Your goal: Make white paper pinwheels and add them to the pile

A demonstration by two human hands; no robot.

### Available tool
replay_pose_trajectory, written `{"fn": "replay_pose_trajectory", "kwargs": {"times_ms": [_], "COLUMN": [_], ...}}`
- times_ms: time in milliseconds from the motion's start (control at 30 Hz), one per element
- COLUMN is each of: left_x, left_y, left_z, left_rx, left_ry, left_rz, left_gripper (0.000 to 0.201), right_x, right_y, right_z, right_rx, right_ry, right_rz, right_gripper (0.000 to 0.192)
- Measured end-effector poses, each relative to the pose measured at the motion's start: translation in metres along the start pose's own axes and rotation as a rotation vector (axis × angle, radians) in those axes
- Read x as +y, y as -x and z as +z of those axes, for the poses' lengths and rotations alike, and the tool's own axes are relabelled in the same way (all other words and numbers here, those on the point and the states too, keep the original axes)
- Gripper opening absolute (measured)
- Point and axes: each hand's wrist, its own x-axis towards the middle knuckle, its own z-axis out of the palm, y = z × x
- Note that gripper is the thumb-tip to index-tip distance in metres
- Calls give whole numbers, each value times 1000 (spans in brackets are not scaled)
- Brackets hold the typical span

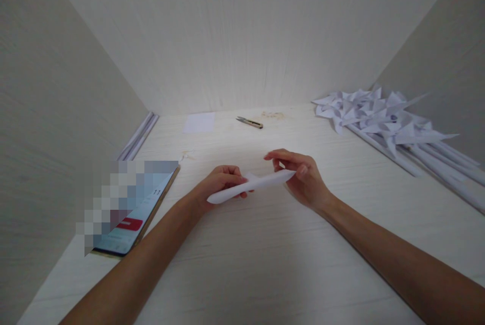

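Crease risk above the counter (242, 274)
A pile of pinwheels (379, 115) lies well apart at right. The left hand (222, 181) has its fingers clamped on the folded paper (263, 181); the right hand (305, 181) holds its fingers half curled and parted, by the paper's end (touching or not, I cannot tell). Pinching too hard could crease it; tugging could tear it.

The left hand (227, 181) holds a folded white paper (265, 181) above the table (227, 269), the right hand (291, 166) loosely spread at its tip, with snips (250, 122) beyond and paper pinwheels (379, 115) at right.
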Motion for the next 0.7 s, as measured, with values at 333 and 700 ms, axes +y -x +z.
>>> {"fn": "replay_pose_trajectory", "kwargs": {"times_ms": [333, 700], "left_x": [-1, 9], "left_y": [3, -24], "left_z": [0, 10], "left_rx": [-2, 464], "left_ry": [79, 447], "left_rz": [24, 464], "left_gripper": [18, 36], "right_x": [9, 19], "right_y": [-2, -29], "right_z": [-2, -3], "right_rx": [23, 518], "right_ry": [7, -18], "right_rz": [33, 38], "right_gripper": [6, 19]}}
